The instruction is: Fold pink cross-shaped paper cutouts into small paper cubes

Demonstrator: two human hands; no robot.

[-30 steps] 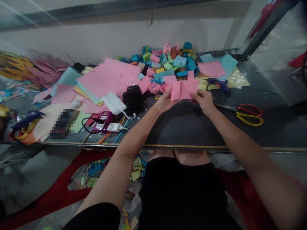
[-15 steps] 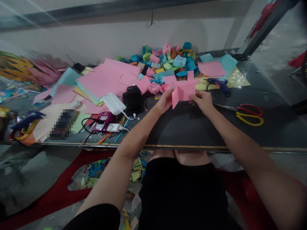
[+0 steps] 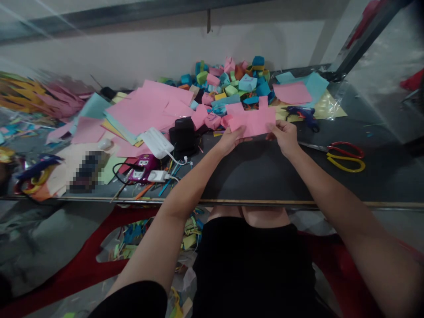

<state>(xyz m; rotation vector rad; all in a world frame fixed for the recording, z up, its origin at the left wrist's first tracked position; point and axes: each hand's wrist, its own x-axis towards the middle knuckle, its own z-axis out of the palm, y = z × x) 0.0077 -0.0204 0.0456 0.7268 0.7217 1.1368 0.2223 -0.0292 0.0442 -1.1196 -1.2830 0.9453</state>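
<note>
The notched pink sheet (image 3: 253,121) is matt, smooth-looking paper. The dark grey flat tabletop (image 3: 258,179) looks smooth and dull (a faint sheen aside). The red-and-yellow-handled scissors (image 3: 327,149) join plastic-looking loops to metal blades. Crinkled clear plastic film (image 3: 336,105) glints; the person's black shorts (image 3: 245,265) are matt cloth.
</note>
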